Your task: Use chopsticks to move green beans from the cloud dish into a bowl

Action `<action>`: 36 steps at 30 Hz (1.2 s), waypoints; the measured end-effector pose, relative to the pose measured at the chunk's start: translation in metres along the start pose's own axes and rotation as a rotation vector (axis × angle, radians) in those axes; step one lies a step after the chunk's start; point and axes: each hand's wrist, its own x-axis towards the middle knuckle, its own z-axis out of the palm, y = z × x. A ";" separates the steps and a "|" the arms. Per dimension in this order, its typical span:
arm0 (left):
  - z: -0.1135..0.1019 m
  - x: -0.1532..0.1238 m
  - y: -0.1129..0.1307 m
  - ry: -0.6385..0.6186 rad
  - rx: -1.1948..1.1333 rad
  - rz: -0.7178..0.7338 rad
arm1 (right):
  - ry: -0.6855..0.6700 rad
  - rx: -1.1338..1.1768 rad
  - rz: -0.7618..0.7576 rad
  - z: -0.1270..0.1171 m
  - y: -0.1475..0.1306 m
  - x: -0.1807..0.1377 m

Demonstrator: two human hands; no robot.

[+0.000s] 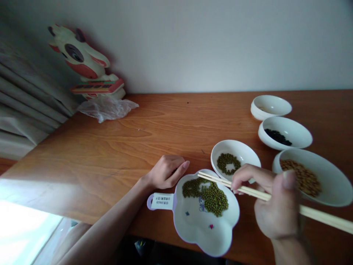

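Head view. The right hand (271, 202) is clamped on a pair of wooden chopsticks (252, 191), their tips close together over the far rim of a flower-shaped dish (201, 228); whether they grip anything cannot be told. Green mung beans (216, 200) lie in the dish's far part, and more in the round white bowl (248, 156) just beyond. The left hand (168, 172) rests loosely curled on the wooden table (165, 129) near the dish's labelled handle (162, 201); its fingertips are hidden, so its closure is uncertain. Right: a bowl of tan beans (331, 180).
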 end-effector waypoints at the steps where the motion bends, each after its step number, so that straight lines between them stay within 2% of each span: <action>1: 0.000 0.001 0.001 0.008 0.002 0.000 | -0.019 0.008 -0.003 0.005 -0.001 -0.001; 5: -0.003 0.001 0.003 -0.016 -0.089 -0.065 | -0.040 -0.024 0.020 0.013 -0.001 -0.005; 11: -0.008 0.001 0.001 -0.030 -0.232 -0.215 | -0.060 -0.114 0.029 0.001 0.000 -0.008; 17: -0.007 0.005 0.005 -0.145 -0.107 -0.077 | -0.012 -0.148 0.039 -0.009 0.002 -0.010; 23: -0.005 0.006 0.005 -0.188 -0.017 -0.011 | -0.098 -0.117 0.012 -0.010 0.005 -0.015; 31: -0.003 0.007 0.005 -0.190 0.011 0.041 | -0.162 -0.168 0.071 -0.023 0.012 -0.026; 36: -0.003 0.007 0.005 -0.183 0.022 0.050 | -0.181 -0.186 0.075 -0.020 0.014 -0.023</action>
